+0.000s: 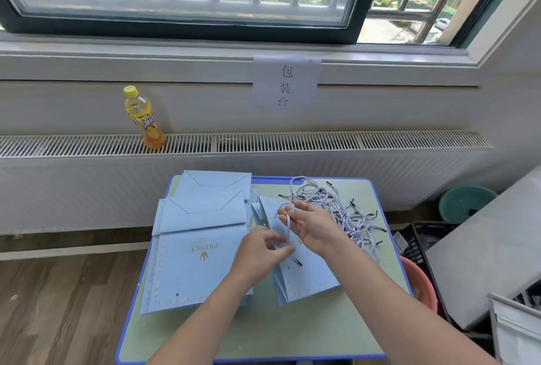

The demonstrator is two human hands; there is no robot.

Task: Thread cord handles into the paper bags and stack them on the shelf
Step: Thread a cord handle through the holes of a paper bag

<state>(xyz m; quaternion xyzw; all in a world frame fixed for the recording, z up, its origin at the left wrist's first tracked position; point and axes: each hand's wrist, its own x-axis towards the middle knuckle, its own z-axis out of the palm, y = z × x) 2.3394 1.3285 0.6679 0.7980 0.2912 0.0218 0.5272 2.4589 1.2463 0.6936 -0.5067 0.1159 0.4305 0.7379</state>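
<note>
Two hands [288, 237] on bag [304, 274] | stack [193, 247]: "PRINCE" | sign [285, 85]: 包装台

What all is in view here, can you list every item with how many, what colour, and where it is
table: one, green top with blue edge, centre
bag stack: one pile, count unclear, light blue, flat on table's left half
bag: one, light blue, folded flat, under the hands
cord: one, white-and-dark twisted, looped over right hand's fingers, running down to the bag
cord pile: many, same twist with black tips, table's far right
bottle: one, yellow, upright on radiator grille
sign: one, white paper, under the window
basin: one, green, floor at right
tub: one, pink, beside table, partly hidden
crate: one, black, right
left hand: pinching at the bag
right hand: holding the cord
</note>
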